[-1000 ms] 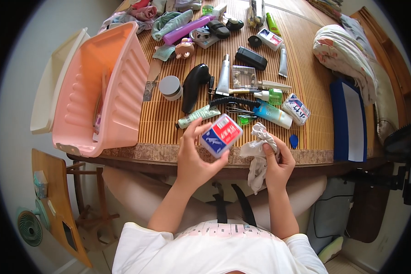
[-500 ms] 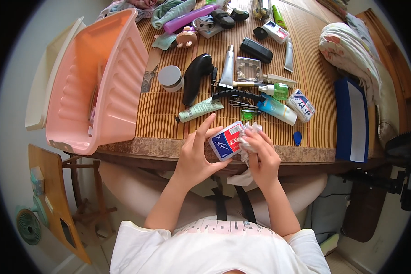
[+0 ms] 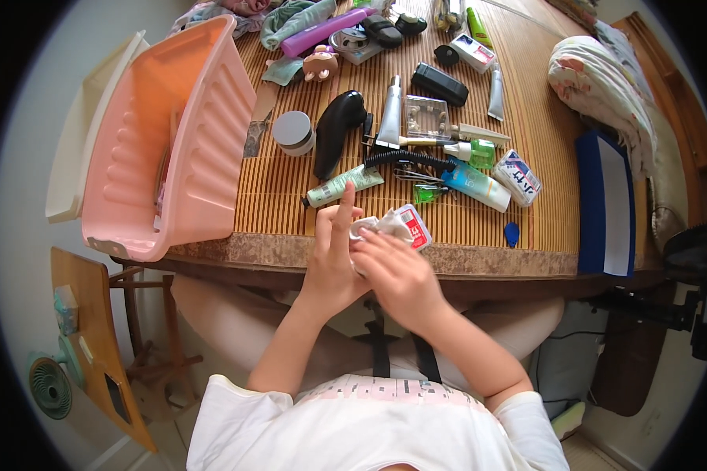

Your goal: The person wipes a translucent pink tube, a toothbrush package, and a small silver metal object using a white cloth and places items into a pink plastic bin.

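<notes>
Close to the table's front edge, my left hand (image 3: 331, 259) grips a small flat floss-pick box (image 3: 418, 228) by its side, the index finger pointing up. The box has a clear white case with a red and blue label; only its right end shows. My right hand (image 3: 401, 275) presses a crumpled white tissue (image 3: 393, 226) over the box's face, fingers closed on the tissue. Just beyond the hands lie a pale green cream tube (image 3: 346, 187) and a small green bottle (image 3: 429, 192).
A pink plastic basket (image 3: 220, 149) stands at the left. Beyond my hands are a black curved device (image 3: 338, 133), a round jar (image 3: 292, 132), a blue-and-white tube (image 3: 479, 187) and a white packet (image 3: 518, 179). A blue open box (image 3: 605, 204) sits at the right edge.
My right hand has slid the tissue leftward across the box, covering its blue part, and now lies close against my left hand. The box remains in my left hand.
</notes>
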Tool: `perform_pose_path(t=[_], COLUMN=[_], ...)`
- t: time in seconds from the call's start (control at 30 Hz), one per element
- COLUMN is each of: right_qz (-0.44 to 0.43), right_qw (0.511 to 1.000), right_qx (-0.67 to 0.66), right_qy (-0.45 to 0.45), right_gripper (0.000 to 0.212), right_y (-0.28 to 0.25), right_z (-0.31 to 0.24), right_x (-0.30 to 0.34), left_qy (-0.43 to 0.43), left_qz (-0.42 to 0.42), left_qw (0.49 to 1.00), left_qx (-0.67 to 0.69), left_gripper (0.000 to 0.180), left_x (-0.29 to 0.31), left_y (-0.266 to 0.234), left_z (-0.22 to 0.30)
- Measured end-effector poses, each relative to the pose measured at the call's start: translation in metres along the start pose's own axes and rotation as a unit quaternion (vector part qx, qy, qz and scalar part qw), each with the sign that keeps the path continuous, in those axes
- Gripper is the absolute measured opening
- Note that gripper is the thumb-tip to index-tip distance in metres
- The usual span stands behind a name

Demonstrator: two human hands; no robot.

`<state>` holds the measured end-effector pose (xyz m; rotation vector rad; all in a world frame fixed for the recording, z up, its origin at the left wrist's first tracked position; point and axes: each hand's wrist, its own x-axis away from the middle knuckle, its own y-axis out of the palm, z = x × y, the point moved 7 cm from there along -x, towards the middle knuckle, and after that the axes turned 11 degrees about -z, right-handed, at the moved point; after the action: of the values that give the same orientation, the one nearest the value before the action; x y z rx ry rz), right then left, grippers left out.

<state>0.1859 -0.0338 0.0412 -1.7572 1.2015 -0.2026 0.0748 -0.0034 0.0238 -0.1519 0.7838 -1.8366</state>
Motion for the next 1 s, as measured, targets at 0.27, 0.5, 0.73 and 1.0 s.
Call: perform_pose_path(t=[0.27, 0.5, 0.73, 1.0], right_qz=[0.020, 0.068, -0.014, 0.088], right_qw=[0.994, 0.993, 1.000, 0.989], right_qx=[0.089, 0.012, 0.013, 0.049], right_qy=[0.053, 0.094, -0.022, 0.109], right_gripper=[0.029, 0.037, 0.027, 0.026], right_y=[-0.010, -0.035, 0.004, -0.022], right_z=[0.012, 0.049, -0.005, 0.031], right_x=[-0.002, 0.003, 0.009, 0.001], left_qy=[-0.065, -0.068, -0.024, -0.071], left_qz=[-0.011, -0.005, 0.006, -0.014], left_qw=[0.997, 0.996, 1.000, 0.997], left_qx=[0.047, 0.059, -0.010, 0.039], left_gripper=[0.132, 0.130, 0.126, 0.101], left_x=[0.000, 0.001, 0.004, -0.001], left_y=[0.001, 0.002, 0.002, 0.004], left_z=[0.001, -0.001, -0.003, 0.002])
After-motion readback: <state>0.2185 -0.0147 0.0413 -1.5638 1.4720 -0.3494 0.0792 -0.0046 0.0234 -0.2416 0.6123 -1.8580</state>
